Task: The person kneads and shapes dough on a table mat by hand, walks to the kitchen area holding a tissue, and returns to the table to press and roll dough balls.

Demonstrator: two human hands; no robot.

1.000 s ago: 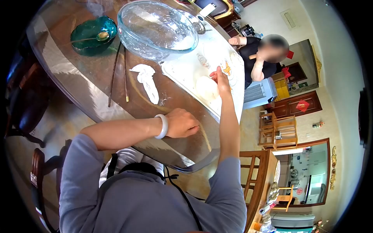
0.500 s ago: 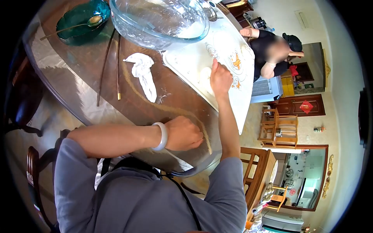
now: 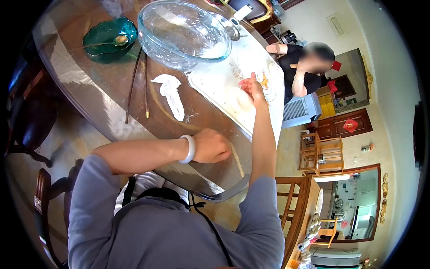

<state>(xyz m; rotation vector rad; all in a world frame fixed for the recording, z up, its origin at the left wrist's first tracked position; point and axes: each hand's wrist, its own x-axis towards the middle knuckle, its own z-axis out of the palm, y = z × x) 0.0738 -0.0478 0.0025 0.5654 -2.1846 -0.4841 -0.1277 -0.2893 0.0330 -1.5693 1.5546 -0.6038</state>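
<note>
My left hand [image 3: 212, 146], with a white bangle at its wrist, rests closed on the brown tabletop [image 3: 130, 134]; I see nothing in it. My right hand [image 3: 253, 89] hangs over the white board [image 3: 215, 92] printed with orange figures. Its thumb points up and its fingers stretch loosely to the left, holding nothing visible. Just below those fingers lies a pale, roundish, dough-like patch [image 3: 234, 97], hard to tell from the board. A crumpled white tissue [image 3: 171, 96] lies left of the board.
A large clear glass bowl [image 3: 183, 40] stands at the board's far end. Two dark chopsticks [image 3: 146, 89] lie left of the tissue, near a green glass bowl [image 3: 109, 51] with a spoon [image 3: 120, 41]. A person in black [image 3: 291, 74] sits across, one hand near the head.
My right hand has turned and its fingers have loosened outward from a more closed shape. My left hand stays closed on the table. The whole view has shifted slightly.
</note>
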